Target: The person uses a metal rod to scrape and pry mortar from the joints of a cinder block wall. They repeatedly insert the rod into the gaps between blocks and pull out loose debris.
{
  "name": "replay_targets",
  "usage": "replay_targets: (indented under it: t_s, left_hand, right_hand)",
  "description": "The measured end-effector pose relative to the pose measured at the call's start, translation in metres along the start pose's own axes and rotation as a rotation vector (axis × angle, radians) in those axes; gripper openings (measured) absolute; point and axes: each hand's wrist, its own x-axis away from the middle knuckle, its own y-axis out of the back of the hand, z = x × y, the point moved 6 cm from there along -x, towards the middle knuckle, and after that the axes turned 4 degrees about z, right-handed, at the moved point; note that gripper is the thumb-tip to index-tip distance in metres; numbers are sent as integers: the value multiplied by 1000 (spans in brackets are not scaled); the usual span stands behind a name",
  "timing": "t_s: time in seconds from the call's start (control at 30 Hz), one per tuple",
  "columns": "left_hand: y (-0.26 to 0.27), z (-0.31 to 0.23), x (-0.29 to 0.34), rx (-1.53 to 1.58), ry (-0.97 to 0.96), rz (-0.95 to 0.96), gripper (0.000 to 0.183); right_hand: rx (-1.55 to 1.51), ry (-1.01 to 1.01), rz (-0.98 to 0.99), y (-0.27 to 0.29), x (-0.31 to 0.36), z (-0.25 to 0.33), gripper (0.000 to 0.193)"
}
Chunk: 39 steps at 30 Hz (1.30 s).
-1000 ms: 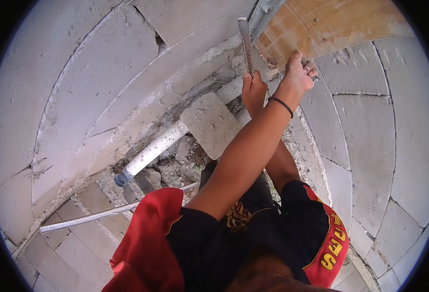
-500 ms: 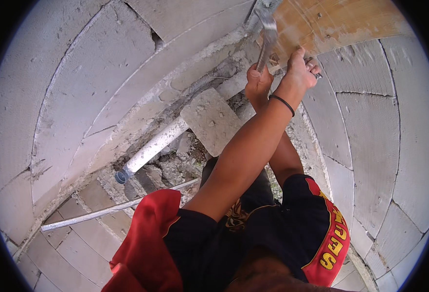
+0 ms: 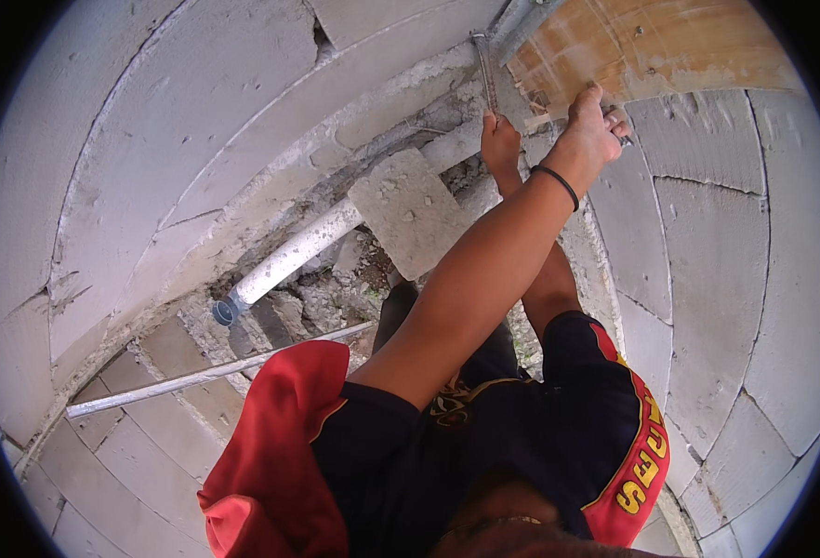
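Observation:
My forearms cross, the left one over the right. My right hand (image 3: pixel 501 144) grips a metal hammer (image 3: pixel 487 79), its head up by the wall corner. My left hand (image 3: pixel 598 126), with a black band on the wrist, is curled at the lower edge of a brown plywood panel (image 3: pixel 670 46). A small dark metallic end pokes out of its fist, too little to name. Whether the left thumb touches the panel I cannot tell. Between the hammer and the left hand, a splintered bit of wood (image 3: pixel 537 100) shows at the panel's corner.
Pale block walls (image 3: pixel 187 102) rise on both sides. Below lie a rough concrete slab (image 3: pixel 408 209), a white pipe (image 3: pixel 303 249) with a grey end, and rubble (image 3: pixel 350 274). A thin pale rod (image 3: pixel 215 372) crosses at lower left. A grey metal strip (image 3: pixel 524 23) borders the panel.
The hammer has swung left and away from the panel, its head now nearer the wall corner. My left hand keeps its place by the panel's edge. The view has shifted slightly.

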Motion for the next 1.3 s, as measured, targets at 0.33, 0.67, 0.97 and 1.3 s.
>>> replay_targets:
  t_s: [0.33, 0.67, 0.97, 1.3]
  left_hand:
    - [0, 3, 4, 25, -16, -7, 19]
    - [-2, -1, 9, 8, -19, 2, 21]
    - [-1, -7, 5, -24, -38, 62, 26]
    - [6, 3, 6, -14, -26, -21, 25]
  right_hand:
    - [-372, 269, -228, 38, 8, 53, 25]
    - [-85, 42, -51, 32, 35, 20, 38]
    - [-120, 54, -75, -10, 44, 4, 27]
    - [139, -173, 6, -31, 18, -32, 34]
